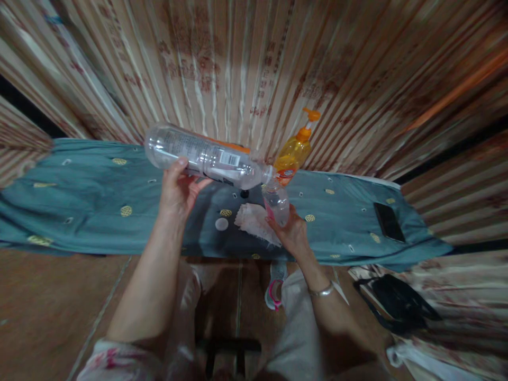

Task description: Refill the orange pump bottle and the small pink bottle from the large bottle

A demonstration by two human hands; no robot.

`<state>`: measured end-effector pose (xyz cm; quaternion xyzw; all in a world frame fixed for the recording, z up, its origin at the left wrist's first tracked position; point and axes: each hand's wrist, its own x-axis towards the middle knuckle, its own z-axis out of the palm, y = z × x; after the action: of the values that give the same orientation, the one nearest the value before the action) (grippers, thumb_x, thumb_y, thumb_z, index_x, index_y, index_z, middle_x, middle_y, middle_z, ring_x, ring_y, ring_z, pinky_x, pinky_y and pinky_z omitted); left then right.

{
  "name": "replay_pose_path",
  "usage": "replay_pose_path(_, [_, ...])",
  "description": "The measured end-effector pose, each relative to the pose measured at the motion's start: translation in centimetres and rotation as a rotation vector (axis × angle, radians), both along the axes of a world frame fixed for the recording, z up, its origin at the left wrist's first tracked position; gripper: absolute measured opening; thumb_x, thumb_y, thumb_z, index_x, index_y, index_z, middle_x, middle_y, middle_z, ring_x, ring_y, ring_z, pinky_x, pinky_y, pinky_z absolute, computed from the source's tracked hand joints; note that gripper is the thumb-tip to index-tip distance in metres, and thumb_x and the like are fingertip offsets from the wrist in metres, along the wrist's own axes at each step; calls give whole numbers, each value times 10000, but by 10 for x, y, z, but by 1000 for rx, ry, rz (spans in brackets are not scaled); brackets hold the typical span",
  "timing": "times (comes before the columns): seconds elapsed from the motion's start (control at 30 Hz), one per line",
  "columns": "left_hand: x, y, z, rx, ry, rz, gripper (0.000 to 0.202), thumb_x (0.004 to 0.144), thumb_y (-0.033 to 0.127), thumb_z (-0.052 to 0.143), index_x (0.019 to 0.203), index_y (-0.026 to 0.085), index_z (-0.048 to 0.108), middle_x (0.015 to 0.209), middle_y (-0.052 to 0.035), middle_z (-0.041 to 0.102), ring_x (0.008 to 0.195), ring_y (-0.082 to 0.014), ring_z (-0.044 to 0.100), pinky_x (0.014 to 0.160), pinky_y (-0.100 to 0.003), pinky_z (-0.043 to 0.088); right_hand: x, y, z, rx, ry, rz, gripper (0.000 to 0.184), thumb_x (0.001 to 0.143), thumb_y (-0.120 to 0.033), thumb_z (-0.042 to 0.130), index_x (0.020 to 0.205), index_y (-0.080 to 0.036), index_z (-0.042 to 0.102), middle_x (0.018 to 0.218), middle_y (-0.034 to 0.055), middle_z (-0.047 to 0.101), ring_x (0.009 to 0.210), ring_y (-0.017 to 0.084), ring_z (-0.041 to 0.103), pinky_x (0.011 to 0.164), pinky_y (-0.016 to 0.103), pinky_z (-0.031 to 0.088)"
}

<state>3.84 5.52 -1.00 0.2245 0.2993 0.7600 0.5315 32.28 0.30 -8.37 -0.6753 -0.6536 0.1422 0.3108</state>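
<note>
My left hand (178, 188) grips a large clear plastic bottle (198, 153) with a printed label and barcode. It is tipped sideways, its neck pointing right and meeting the mouth of a small clear bottle (277, 198). Around that small bottle, which leans slightly, my right hand (291, 230) is closed. Beneath lie a pale cloth (252, 221) and a round white cap (221, 224). Just behind the small bottle stands a pump bottle (293, 153) of yellow liquid with an orange pump head. How much liquid is in either clear bottle is hard to make out.
A teal cloth with pineapple prints covers the narrow table (95, 211). A dark phone (389, 222) lies at its right end. A small black object (244, 194) sits below the large bottle. Patterned curtains (222, 63) hang behind, and a black bag (400, 301) rests at lower right.
</note>
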Motion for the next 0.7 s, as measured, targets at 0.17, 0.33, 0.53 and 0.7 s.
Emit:
replay_pose_path(0.17, [1, -1, 1, -10, 50, 14, 334, 611, 334, 893, 845, 304, 657, 830, 37, 760, 817, -209, 723, 723, -316, 628, 0, 1, -1, 17, 0, 3, 783, 852, -671, 689, 1361, -82, 617, 1106, 251, 807, 998, 395, 789, 865, 503, 619])
replay_pose_path(0.33, [2, -1, 2, -25, 54, 32, 335, 582, 354, 898, 813, 291, 664, 778, 45, 736, 768, -188, 700, 681, -306, 617, 2, 1, -3, 36, 20, 12, 855, 843, -771, 630, 1354, -85, 627, 1070, 242, 815, 957, 397, 788, 831, 519, 617])
replay_pose_path(0.53, [2, -3, 5, -35, 43, -6, 358, 565, 342, 917, 822, 300, 671, 790, 46, 751, 754, -189, 693, 646, -289, 616, 2, 1, -6, 55, 26, 8, 864, 844, -776, 634, 1369, -89, 625, 1080, 255, 813, 964, 402, 792, 836, 528, 619])
replay_pose_path(0.7, [4, -3, 4, -31, 32, 32, 369, 545, 350, 923, 817, 292, 680, 812, 31, 754, 803, -202, 696, 671, -306, 616, 2, 2, -6, 70, 27, 14, 914, 830, -817, 622, 1361, -72, 625, 1081, 263, 811, 954, 403, 796, 818, 513, 628])
